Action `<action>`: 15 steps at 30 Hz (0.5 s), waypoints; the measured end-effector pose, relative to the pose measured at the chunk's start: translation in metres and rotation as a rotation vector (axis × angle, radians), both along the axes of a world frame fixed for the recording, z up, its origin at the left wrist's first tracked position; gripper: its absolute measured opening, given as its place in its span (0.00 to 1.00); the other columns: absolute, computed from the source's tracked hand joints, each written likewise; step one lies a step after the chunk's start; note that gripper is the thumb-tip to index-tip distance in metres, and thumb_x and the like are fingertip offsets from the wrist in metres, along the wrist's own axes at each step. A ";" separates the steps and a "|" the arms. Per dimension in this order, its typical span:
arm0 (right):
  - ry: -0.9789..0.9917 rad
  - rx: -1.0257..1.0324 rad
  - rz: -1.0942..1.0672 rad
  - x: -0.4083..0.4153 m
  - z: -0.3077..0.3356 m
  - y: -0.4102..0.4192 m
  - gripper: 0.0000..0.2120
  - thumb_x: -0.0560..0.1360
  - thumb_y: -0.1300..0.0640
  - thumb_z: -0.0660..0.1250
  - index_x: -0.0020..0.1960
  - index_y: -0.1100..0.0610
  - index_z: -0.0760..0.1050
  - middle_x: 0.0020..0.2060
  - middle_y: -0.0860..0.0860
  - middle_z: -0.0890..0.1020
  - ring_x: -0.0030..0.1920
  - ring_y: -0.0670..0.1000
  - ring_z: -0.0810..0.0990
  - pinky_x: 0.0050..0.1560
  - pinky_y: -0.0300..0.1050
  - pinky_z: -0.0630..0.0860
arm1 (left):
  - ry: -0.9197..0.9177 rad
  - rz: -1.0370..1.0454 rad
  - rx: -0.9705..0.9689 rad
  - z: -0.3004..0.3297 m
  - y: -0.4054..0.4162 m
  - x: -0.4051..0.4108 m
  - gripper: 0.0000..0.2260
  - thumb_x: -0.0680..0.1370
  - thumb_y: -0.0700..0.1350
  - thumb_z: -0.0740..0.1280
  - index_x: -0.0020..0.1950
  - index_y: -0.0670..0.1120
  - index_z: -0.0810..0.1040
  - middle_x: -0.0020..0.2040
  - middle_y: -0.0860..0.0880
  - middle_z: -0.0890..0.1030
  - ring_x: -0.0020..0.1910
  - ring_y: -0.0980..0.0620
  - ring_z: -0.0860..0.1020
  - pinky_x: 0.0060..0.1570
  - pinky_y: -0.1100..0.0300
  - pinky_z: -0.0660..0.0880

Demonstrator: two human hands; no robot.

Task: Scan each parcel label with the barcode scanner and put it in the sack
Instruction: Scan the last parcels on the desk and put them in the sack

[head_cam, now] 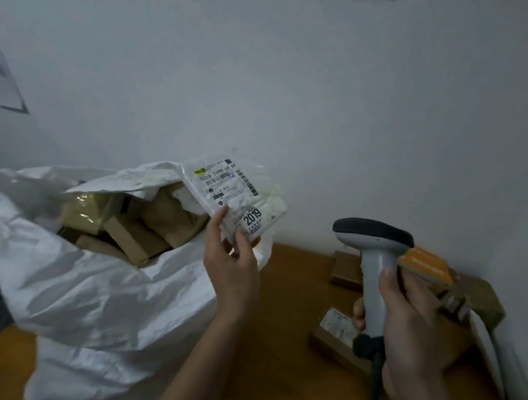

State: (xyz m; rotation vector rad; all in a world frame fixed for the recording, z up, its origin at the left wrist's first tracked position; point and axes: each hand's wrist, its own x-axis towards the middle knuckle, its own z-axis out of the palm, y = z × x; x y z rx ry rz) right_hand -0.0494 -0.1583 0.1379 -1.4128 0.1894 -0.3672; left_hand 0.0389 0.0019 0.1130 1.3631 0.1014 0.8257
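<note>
My left hand (234, 261) pinches the lower edge of a white soft parcel (236, 194), held up with its printed label and barcode facing me, just above the right rim of the sack. My right hand (405, 323) grips the handle of a grey barcode scanner (375, 252) with a dark head, upright to the right of the parcel; its black cable hangs down below my fist. The big white woven sack (92, 293) stands open at the left, with several brown cardboard boxes and a yellowish bag inside.
An orange-brown table (288, 299) carries more parcels at the right: a brown box with a white label (337, 332), another brown box (346, 269) behind the scanner, and an orange-topped parcel (427, 264) by the wall. The white wall rises close behind.
</note>
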 end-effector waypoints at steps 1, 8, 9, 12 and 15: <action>0.005 0.001 0.015 0.002 0.000 0.007 0.12 0.81 0.48 0.58 0.56 0.53 0.75 0.27 0.52 0.75 0.28 0.52 0.72 0.26 0.44 0.69 | -0.007 0.023 -0.017 0.004 0.009 0.000 0.17 0.81 0.36 0.63 0.69 0.46 0.72 0.61 0.56 0.77 0.54 0.60 0.81 0.47 0.57 0.81; 0.025 -0.009 0.082 0.009 0.000 0.043 0.11 0.80 0.47 0.58 0.53 0.51 0.76 0.26 0.52 0.76 0.28 0.53 0.73 0.29 0.49 0.69 | 0.128 -0.147 0.051 0.010 0.042 -0.010 0.26 0.76 0.36 0.70 0.73 0.44 0.68 0.61 0.57 0.75 0.55 0.62 0.79 0.45 0.69 0.78; 0.024 -0.010 0.081 0.010 0.000 0.046 0.11 0.80 0.47 0.59 0.53 0.52 0.76 0.27 0.53 0.75 0.28 0.53 0.73 0.29 0.48 0.69 | 0.137 -0.174 0.059 0.009 0.044 -0.011 0.27 0.76 0.36 0.71 0.73 0.45 0.69 0.62 0.56 0.76 0.55 0.64 0.79 0.47 0.68 0.78; 0.034 -0.006 0.080 0.010 0.000 0.050 0.11 0.80 0.47 0.58 0.53 0.51 0.76 0.28 0.56 0.75 0.28 0.53 0.72 0.29 0.48 0.69 | 0.152 -0.237 0.089 0.010 0.048 -0.012 0.27 0.74 0.36 0.73 0.72 0.47 0.71 0.61 0.58 0.77 0.57 0.65 0.79 0.52 0.64 0.79; 0.049 0.003 0.066 0.010 0.000 0.049 0.12 0.80 0.47 0.58 0.52 0.53 0.76 0.28 0.56 0.74 0.28 0.53 0.72 0.30 0.49 0.69 | 0.144 -0.301 0.068 0.018 0.047 -0.010 0.29 0.74 0.35 0.73 0.72 0.44 0.70 0.63 0.54 0.77 0.55 0.66 0.79 0.50 0.68 0.78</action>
